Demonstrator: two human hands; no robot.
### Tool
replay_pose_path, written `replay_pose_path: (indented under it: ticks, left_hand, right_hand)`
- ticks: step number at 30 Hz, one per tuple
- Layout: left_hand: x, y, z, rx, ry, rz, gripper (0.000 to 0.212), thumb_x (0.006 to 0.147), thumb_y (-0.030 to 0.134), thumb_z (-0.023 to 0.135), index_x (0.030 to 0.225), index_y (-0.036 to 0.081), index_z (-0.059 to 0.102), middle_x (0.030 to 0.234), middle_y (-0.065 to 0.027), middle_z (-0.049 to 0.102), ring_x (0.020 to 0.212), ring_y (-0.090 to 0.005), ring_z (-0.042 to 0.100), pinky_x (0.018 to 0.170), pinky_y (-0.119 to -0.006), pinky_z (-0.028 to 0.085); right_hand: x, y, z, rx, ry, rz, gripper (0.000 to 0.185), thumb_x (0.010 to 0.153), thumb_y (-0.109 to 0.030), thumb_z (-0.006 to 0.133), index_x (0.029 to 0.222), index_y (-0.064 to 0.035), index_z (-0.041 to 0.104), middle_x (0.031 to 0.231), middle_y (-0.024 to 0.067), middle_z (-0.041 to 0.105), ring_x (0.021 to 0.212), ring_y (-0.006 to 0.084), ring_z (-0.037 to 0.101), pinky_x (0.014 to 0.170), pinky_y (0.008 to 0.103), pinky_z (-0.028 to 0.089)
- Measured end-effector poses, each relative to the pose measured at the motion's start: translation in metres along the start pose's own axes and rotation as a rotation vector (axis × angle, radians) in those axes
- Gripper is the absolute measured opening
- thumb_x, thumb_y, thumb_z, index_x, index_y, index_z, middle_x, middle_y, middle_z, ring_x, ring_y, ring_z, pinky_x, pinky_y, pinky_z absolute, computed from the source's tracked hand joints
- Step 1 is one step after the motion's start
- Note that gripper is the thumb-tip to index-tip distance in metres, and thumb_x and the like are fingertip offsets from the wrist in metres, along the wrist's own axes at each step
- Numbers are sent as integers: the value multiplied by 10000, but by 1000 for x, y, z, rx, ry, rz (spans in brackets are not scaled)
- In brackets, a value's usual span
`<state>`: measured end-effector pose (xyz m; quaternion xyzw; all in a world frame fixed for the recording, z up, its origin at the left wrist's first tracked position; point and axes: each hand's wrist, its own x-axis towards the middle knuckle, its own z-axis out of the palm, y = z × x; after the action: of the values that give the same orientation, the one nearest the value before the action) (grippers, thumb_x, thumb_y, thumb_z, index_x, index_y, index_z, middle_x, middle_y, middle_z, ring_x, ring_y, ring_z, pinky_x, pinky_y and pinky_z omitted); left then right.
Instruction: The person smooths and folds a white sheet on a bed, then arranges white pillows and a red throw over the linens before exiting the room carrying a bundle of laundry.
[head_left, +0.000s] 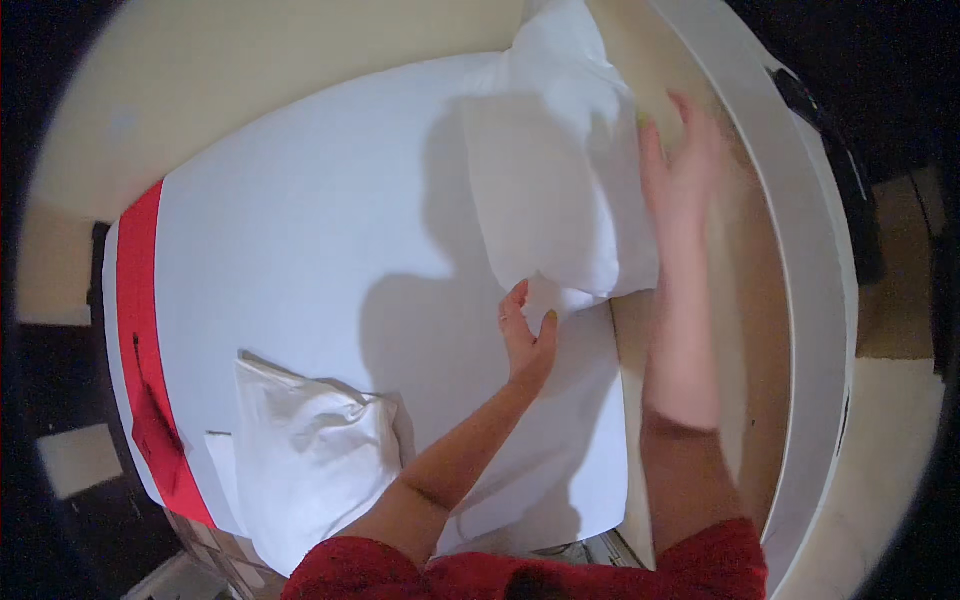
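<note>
A plump white pillow (536, 172) lies at the head end of a bed covered with a smooth white sheet (300, 210). My left hand (529, 334) is at the pillow's near end, thumb and fingers spread; whether they touch the fabric is hard to tell. Blurred by motion, my right hand (682, 157) hovers along the pillow's right side with its fingers apart. Beyond this pillow, more white fabric (559, 34), apparently a second pillow, reaches to the wall. Another white pillow (315, 442), its case creased, rests on the near left part of the bed.
A red bed runner (142, 300) crosses the foot end, with a dark-marked red piece (159, 442) on it. At right stands a headboard (750, 300) with a pale ledge (817, 300); a dark object (832, 150) lies there. A cream wall (300, 45) borders the far side.
</note>
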<state>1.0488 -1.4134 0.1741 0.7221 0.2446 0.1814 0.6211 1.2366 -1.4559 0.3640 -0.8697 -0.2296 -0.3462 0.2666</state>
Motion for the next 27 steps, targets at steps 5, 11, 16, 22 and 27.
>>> replay_pose_path:
  ticks: [5, 11, 16, 22, 27]
  left_hand:
    - [3, 8, -12, 231, -111, 85, 798, 678, 86, 673, 1361, 135, 263, 1391, -223, 191, 1274, -383, 209, 1038, -464, 212]
    - [41, -10, -1, 297, -313, 163, 839, 684, 187, 699, 1380, 181, 232, 1429, -232, 124, 1313, -411, 133, 1047, -500, 189]
    - [46, -6, 19, 266, -438, 201, 767, 714, 214, 676, 1358, 141, 266, 1414, -217, 193, 1286, -413, 215, 1023, -496, 243]
    - [-63, -35, -63, 171, -393, 142, 562, 724, 157, 653, 1233, 134, 416, 1298, -183, 369, 1189, -366, 360, 1002, -485, 277]
    - [-118, -38, -185, 705, -183, 57, 440, 701, 144, 648, 1117, 122, 507, 1222, -113, 446, 1178, -332, 369, 959, -462, 309]
  right_hand:
    - [88, 57, 128, -308, -498, 261, 379, 810, -257, 536, 1081, 7, 559, 991, 230, 598, 927, 373, 579, 796, 444, 461]
    - [100, 76, 180, -456, -338, 199, 317, 800, -247, 523, 939, 21, 621, 890, 195, 636, 840, 346, 621, 729, 417, 495]
    - [145, 62, 153, -200, 53, 576, 235, 780, -149, 566, 886, 57, 600, 842, 204, 633, 805, 314, 625, 719, 387, 490]
    - [-10, -116, -6, 1626, -407, 414, 466, 900, -387, 387, 1099, 17, 507, 1136, 214, 497, 1087, 316, 472, 932, 439, 337]
    - [-86, -218, -151, 2232, -749, 549, 481, 862, -524, 380, 1041, -123, 576, 931, 147, 525, 860, 310, 503, 836, 438, 384]
